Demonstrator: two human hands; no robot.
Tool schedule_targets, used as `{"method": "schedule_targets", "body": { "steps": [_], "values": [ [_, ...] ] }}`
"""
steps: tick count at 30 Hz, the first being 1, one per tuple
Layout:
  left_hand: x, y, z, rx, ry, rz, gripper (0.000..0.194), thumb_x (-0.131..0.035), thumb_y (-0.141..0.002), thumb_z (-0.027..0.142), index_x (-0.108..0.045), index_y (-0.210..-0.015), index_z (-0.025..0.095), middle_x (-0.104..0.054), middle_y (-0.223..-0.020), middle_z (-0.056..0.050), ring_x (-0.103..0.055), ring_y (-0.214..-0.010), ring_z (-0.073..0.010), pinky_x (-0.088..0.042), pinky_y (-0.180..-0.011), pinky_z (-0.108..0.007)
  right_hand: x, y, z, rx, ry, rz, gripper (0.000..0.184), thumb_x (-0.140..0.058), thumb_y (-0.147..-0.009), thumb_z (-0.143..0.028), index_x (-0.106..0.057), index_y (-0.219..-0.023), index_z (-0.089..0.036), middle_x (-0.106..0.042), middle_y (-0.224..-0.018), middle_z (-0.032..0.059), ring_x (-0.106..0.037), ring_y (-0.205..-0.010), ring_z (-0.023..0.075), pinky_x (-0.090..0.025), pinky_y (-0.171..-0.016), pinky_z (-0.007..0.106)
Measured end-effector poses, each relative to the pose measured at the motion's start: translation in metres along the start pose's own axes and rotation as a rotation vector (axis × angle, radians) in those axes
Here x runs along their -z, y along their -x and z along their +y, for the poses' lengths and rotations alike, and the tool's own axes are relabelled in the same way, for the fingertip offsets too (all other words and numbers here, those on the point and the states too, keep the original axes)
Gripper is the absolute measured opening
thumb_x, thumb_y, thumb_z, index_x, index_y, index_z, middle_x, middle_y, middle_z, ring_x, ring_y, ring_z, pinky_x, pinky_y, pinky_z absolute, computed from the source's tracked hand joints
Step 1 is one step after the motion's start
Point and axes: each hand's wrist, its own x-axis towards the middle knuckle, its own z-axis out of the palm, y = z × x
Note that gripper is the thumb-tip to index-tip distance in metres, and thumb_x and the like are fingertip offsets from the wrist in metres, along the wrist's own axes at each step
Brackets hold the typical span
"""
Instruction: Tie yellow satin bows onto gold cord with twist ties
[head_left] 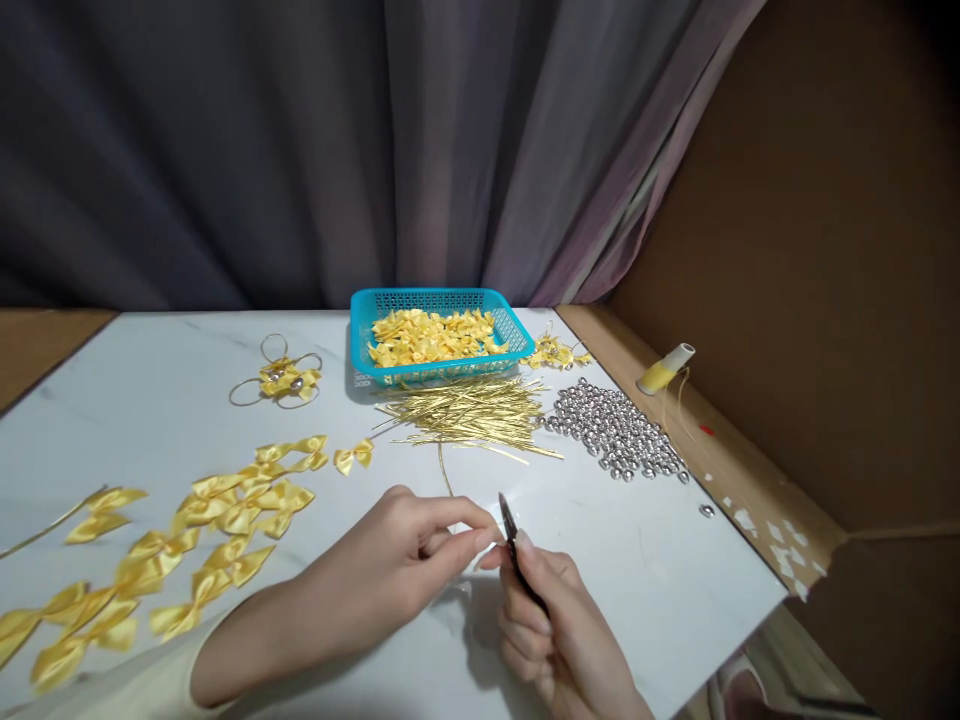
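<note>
My left hand (420,550) is closed in a pinch, thumb against forefinger, and whatever lies between the fingertips is too small to make out. A single gold cord (442,468) runs down from the pile behind this hand. Just right of the pinch, my right hand (551,610) is wrapped round a pair of small black scissors (511,522), their pointed tip upward and close to the left fingertips. Beyond both hands lies a pile of gold cords (472,412). Yellow satin bows (240,505) spread over the table to the left of my left hand.
A blue plastic basket (442,376) of yellow bows stands at the back of the white table (645,590). Silver beads (615,430) are heaped to its right. Bow-and-wire pieces (281,380) lie at back left. A yellow thread spool (666,370) rests on the cardboard edge.
</note>
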Motion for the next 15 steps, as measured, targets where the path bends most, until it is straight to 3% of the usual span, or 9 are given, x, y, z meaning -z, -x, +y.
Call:
{"method": "schedule_targets", "body": {
  "steps": [3,5,7,10,12,15],
  "values": [
    [0.001,0.001,0.000,-0.018,-0.042,0.001,0.034,-0.041,-0.086,0.038,-0.069,-0.084,0.018,-0.060,-0.060,0.001,-0.046,-0.052,-0.0092,-0.032,-0.047,-0.016,-0.001,0.002,-0.004,-0.018,0.068,0.031,0.038,-0.064,-0.072,-0.050,-0.064,-0.080,-0.012,-0.021,-0.040,-0.0123,-0.008,-0.034,-0.0001,-0.007,-0.032,0.014],
    [0.001,0.003,0.001,-0.033,-0.092,-0.002,0.034,-0.041,-0.086,0.038,-0.069,-0.086,0.019,-0.058,-0.058,0.002,-0.046,-0.052,-0.0096,-0.032,-0.047,-0.017,0.001,0.003,-0.008,-0.004,0.260,0.091,0.042,-0.061,-0.073,-0.053,-0.065,-0.084,-0.012,-0.021,-0.042,-0.0115,-0.010,-0.036,0.0011,-0.009,-0.034,0.015],
    [0.002,0.006,0.002,-0.054,-0.149,-0.010,0.032,-0.042,-0.086,0.038,-0.069,-0.087,0.021,-0.057,-0.056,0.002,-0.048,-0.054,-0.0107,-0.033,-0.049,-0.017,0.009,0.005,-0.014,0.097,0.610,0.189,0.044,-0.059,-0.074,-0.052,-0.066,-0.088,-0.011,-0.030,-0.042,-0.0085,-0.020,-0.039,0.0032,-0.017,-0.037,0.016],
    [0.002,0.011,0.004,-0.089,-0.234,-0.051,0.030,-0.041,-0.087,0.034,-0.069,-0.086,0.022,-0.057,-0.058,0.001,-0.052,-0.061,-0.0135,-0.035,-0.054,-0.019,0.030,0.003,-0.023,0.346,1.213,0.351,0.049,-0.056,-0.076,-0.052,-0.066,-0.100,-0.012,-0.061,-0.063,0.0039,-0.049,-0.055,0.0147,-0.036,-0.052,0.023],
    [0.003,0.014,0.006,-0.101,-0.307,-0.093,0.029,-0.041,-0.088,0.029,-0.069,-0.088,0.023,-0.059,-0.061,0.000,-0.055,-0.066,-0.0150,-0.036,-0.057,-0.020,0.048,0.000,-0.031,0.413,1.543,0.438,0.052,-0.047,-0.082,-0.051,-0.059,-0.114,-0.012,-0.068,-0.080,0.0110,-0.059,-0.067,0.0230,-0.039,-0.060,0.028],
    [0.005,0.018,0.009,-0.113,-0.429,-0.143,0.029,-0.039,-0.089,0.023,-0.068,-0.092,0.024,-0.060,-0.065,-0.001,-0.057,-0.069,-0.0157,-0.036,-0.059,-0.021,0.073,-0.010,-0.043,0.436,2.010,0.557,0.052,-0.035,-0.089,-0.049,-0.055,-0.118,-0.011,-0.069,-0.072,0.0114,-0.063,-0.061,0.0264,-0.037,-0.053,0.029]
  ]
}}
